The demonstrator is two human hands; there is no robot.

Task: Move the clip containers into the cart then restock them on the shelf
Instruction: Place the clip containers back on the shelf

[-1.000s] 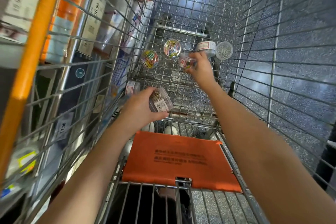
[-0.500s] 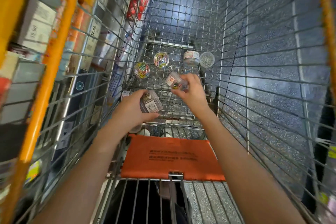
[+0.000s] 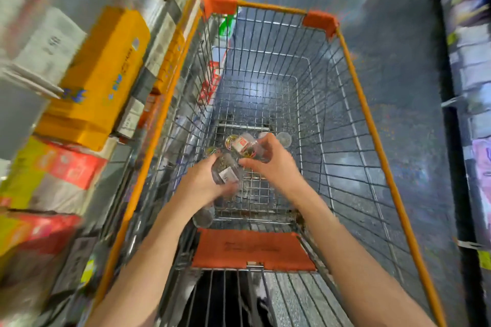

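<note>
Left hand [image 3: 203, 184]: fingers curled round a clear clip container [image 3: 225, 171], label up, long axis tilted away.
Right hand [image 3: 273, 163]: fingers pinch a second container [image 3: 245, 147], lying sideways, white label up.
Location: both above cart [image 3: 353, 79] floor, over more blurred containers.
Surroundings: shelf [image 3: 87, 82] boxes left; orange flap [image 3: 252, 249] near.

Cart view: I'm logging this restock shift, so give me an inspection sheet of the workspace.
Surface: wire cart, orange rim; orange flap at the near end.
Job's things: clear clip tub in left hand; second tub in right hand; more tubs on the cart floor behind, count unclear.
Clutter: nothing seen.
Grippers: both hands hold tubs inside the cart.
Cables: nothing seen.
Surroundings: shelf with boxes at left, yellow box among them; dark floor; the picture is blurred.
</note>
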